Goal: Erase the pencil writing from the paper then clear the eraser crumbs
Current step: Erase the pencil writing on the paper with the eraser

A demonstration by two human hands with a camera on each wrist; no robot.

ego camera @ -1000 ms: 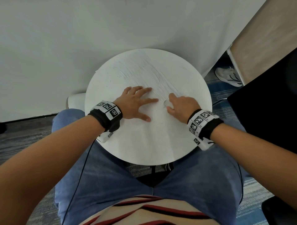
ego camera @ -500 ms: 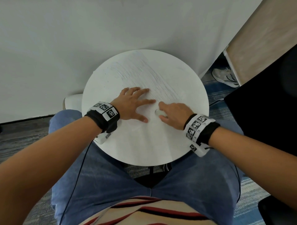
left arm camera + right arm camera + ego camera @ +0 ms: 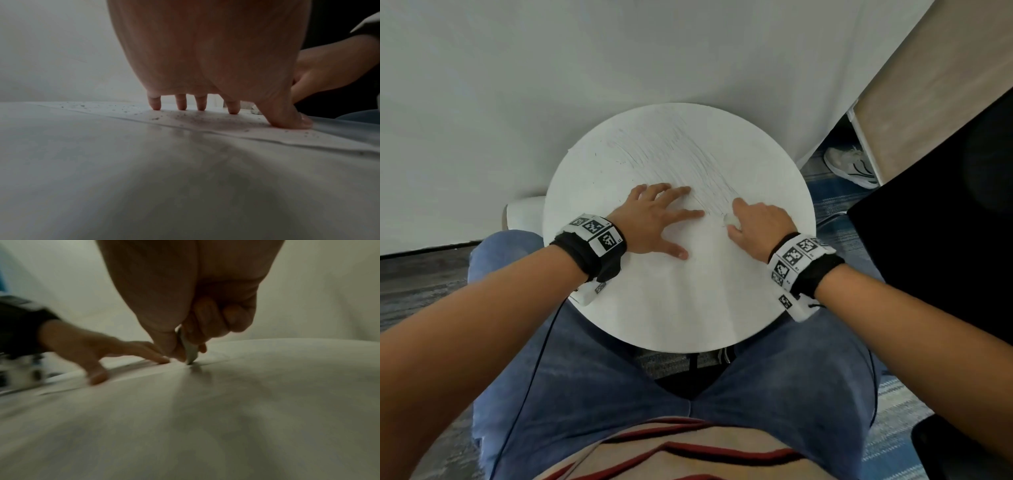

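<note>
While the paper (image 3: 654, 164) is lying flat on the round white bench (image 3: 688, 308), its pencil writing (image 3: 681, 161) is showing as a band of faint slanting strokes, running from about eleven o'clock on the benchtop down toward the centre. In the left wrist view the sheet's near edge (image 3: 267, 139) is standing out as a thin raised line, and dark eraser crumbs (image 3: 185, 116) are lying scattered across the sheet, thickest beneath the palm.

A small pale eraser (image 3: 732, 222) is touching the paper at the lower end of the strokes, just to the three o'clock side of centre. The right hand (image 3: 763, 226) is pinching it — the grip is clamped on the eraser, thumb on one side and curled fingers on the other, and in the right wrist view the eraser's (image 3: 190, 352) tip is meeting the sheet.

Just beside it, at its nine o'clock, the left hand (image 3: 654, 219) is pressing on the paper with fingers spread and straight, holding nothing; in its own wrist view the fingertips (image 3: 180, 105) and the thumb are touching the sheet while the palm is arching above it.

Both wrists are wearing black bands with black-and-white square markers. Beyond the bench, a white wall is filling the twelve o'clock side, and a white shoe (image 3: 849, 166) is lying on the floor at about two o'clock.
</note>
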